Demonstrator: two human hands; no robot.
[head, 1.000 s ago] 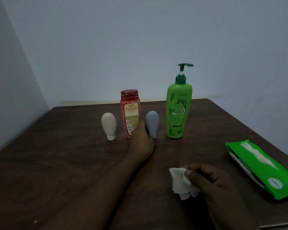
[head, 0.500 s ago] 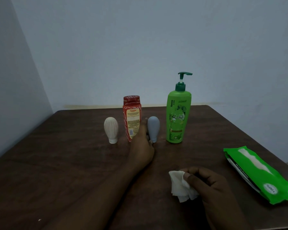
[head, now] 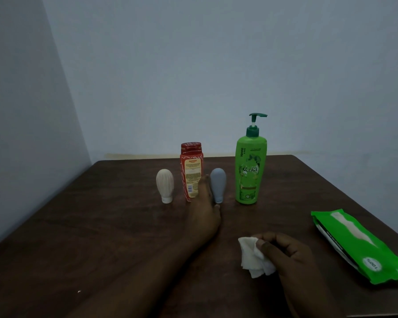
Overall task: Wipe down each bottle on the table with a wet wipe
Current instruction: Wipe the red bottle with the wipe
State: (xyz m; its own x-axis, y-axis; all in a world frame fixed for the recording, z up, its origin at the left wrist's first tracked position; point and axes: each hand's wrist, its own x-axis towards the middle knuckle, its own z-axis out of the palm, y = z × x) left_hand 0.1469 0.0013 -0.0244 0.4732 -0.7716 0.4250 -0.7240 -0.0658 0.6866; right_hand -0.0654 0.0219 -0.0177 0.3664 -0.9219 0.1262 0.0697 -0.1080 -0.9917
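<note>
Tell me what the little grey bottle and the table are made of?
The small grey bottle looks like soft matte silicone or plastic: smooth and rounded, with no shine or label. I can't tell which. The table looks like dark brown wood or a wood-look laminate: faint grain streaks run across it, with a dull sheen.

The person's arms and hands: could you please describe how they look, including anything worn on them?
Both are bare. The left hand and its forearm show no sleeve, glove, watch or bracelet as far as the frame's lower edge. The right hand is likewise ungloved, with no ring visible and no cuff at the wrist. The dim light hides finer detail such as the nails.
</note>
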